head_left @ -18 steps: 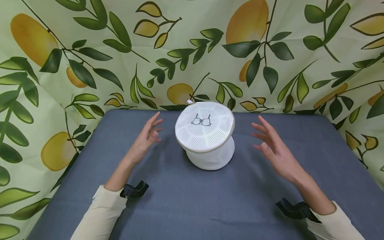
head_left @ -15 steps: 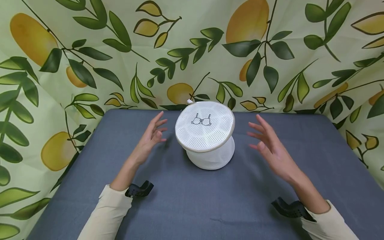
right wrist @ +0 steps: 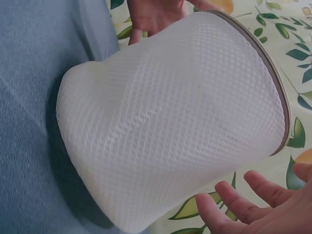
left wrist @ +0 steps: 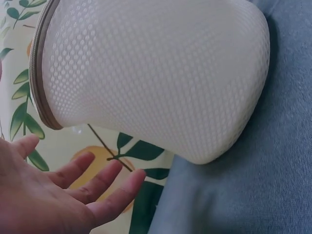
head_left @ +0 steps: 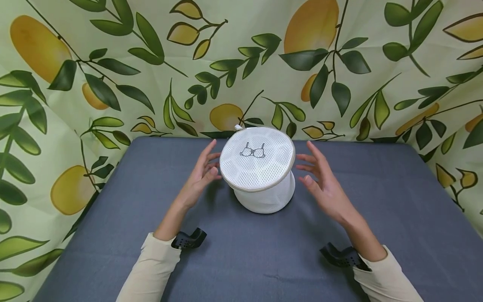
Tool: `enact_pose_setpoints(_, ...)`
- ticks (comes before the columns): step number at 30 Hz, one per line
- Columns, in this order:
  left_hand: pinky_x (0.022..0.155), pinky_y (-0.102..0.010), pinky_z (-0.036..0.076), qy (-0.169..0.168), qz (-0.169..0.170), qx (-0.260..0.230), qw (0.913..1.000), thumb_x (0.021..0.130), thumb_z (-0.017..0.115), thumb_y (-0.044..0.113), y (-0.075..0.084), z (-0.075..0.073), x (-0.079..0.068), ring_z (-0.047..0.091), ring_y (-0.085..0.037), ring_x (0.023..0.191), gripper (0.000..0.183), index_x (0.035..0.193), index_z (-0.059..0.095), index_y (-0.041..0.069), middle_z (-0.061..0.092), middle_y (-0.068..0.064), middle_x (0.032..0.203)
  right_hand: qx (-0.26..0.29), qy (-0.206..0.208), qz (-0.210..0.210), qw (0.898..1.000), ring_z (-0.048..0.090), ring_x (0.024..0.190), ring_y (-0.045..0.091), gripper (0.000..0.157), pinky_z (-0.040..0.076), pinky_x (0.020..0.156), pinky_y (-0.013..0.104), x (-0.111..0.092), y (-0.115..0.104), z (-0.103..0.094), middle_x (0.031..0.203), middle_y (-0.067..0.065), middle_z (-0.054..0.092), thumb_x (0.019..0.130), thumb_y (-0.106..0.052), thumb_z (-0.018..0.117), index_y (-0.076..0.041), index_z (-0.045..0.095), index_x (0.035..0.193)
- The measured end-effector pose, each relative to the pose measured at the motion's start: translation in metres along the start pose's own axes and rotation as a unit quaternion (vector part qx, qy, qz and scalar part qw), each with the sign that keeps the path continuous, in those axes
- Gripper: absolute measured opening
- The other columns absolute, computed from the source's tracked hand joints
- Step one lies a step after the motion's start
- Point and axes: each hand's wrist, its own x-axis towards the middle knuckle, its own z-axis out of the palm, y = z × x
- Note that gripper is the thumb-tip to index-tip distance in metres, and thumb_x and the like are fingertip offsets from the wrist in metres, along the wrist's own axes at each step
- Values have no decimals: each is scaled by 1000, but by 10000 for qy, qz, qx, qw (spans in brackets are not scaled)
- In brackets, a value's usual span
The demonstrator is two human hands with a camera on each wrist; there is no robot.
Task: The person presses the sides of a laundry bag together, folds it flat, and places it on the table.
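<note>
A white mesh bra wash bag (head_left: 260,167) stands on the table, a round drum with a bra drawing on its tilted top. Its beige zipper (left wrist: 39,73) runs round the top rim in the left wrist view. My left hand (head_left: 201,178) is just left of the bag, fingers spread and slightly bent, thumb toward the bag. On the other side my right hand (head_left: 324,186) mirrors it, fingertips right by the top rim. Both palms face the mesh wall (right wrist: 161,126), and neither hand grips anything.
A blue-grey cloth (head_left: 241,260) covers the table. Behind and at the sides hangs a curtain (head_left: 241,25) printed with lemons and leaves. Black camera mounts (head_left: 190,238) sit on both wrists, under cream sleeves (head_left: 151,268).
Both hands have moved inward toward the bag, the left one to the right and the right one to the left. The bag stays in place.
</note>
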Motion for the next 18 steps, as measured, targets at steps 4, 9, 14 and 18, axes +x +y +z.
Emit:
enact_pose_setpoints(4,85,-43,46,-58,23,-30,10000,86,56,62,-2,4,2,44,-35,119,88,154,14,25,31,-18,143,-123,0,128,9998,41,128,32,65,44,95,37,4,1,6,145,12,33,100,-35,48,-33,11,154)
enact_pose_setpoints(9,80,-34,46,-104,31,-71,9999,84,56,65,-5,10,6,44,-30,112,93,155,12,23,32,-19,142,-139,10,108,9998,40,127,32,69,42,92,58,9,2,12,145,12,31,98,-39,51,-32,11,154)
enact_pose_setpoints(14,104,-36,32,-129,243,-238,9993,86,58,61,-4,21,11,28,-22,134,96,155,9,16,17,-13,154,-207,113,-2,9997,39,127,33,70,42,89,61,11,3,18,143,14,32,98,-40,51,-29,11,154)
enact_pose_setpoints(18,113,-43,14,-54,326,-15,9995,86,59,61,-1,30,15,14,-15,142,95,155,8,19,8,-3,158,-300,152,-63,9994,38,127,34,74,42,88,62,11,4,19,142,15,32,96,-45,52,-28,11,154)
